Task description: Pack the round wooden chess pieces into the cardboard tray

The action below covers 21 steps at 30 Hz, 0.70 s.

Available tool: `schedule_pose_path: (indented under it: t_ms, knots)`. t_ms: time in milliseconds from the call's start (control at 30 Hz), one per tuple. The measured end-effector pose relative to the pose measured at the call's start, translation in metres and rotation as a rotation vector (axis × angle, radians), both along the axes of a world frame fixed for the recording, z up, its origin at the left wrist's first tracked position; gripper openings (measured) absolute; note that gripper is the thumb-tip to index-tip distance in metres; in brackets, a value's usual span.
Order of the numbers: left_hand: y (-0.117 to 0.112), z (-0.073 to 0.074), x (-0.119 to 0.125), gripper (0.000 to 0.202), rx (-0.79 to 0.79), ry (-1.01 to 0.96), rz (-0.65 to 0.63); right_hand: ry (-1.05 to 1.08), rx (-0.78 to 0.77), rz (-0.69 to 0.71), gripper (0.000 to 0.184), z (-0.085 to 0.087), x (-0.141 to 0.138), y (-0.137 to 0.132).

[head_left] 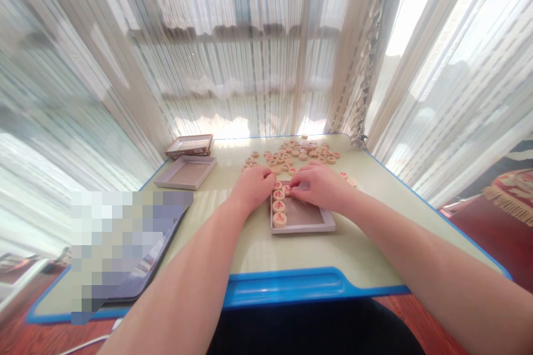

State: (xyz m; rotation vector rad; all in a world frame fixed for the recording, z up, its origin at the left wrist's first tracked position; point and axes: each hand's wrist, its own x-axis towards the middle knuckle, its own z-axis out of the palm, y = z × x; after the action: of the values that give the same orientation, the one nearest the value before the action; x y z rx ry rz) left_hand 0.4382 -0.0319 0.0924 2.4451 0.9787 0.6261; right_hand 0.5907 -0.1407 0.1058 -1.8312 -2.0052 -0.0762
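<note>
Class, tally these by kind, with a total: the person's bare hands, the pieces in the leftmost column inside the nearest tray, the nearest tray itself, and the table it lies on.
Hands: 2 (left hand, right hand)
Pieces in the leftmost column: 4
Nearest tray: 1
Table: 1
Total: 8

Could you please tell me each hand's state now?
Left hand: curled at the near box; grip unclear.
Right hand: touching a game piece; firm grip unclear.
</note>
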Motion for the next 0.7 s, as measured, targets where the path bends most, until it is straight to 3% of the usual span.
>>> schedule_pose_path:
  t_ms: [233, 400, 533, 600, 700]
  knots:
    - [0.001, 0.001, 0.0, 0.028, 0.063, -0.059, 0.045, 0.036, -0.019, -0.008, 0.016, 0.0, 0.0, 0.001]
    - [0.003, 0.006, -0.002, 0.031, 0.225, -0.198, 0.217, 0.123, 0.08, -0.161, 0.021, 0.007, 0.015, 0.002]
    - [0.006, 0.005, -0.004, 0.029, 0.248, -0.143, 0.284, 0.127, 0.126, -0.278, 0.022, 0.004, 0.032, 0.006]
    - [0.007, 0.003, -0.004, 0.026, 0.222, -0.1, 0.29, 0.143, 0.087, -0.27, 0.025, 0.0, 0.036, 0.009]
    - [0.01, 0.0, -0.004, 0.027, 0.17, -0.021, 0.246, 0.163, -0.002, -0.143, 0.033, -0.002, 0.036, 0.01]
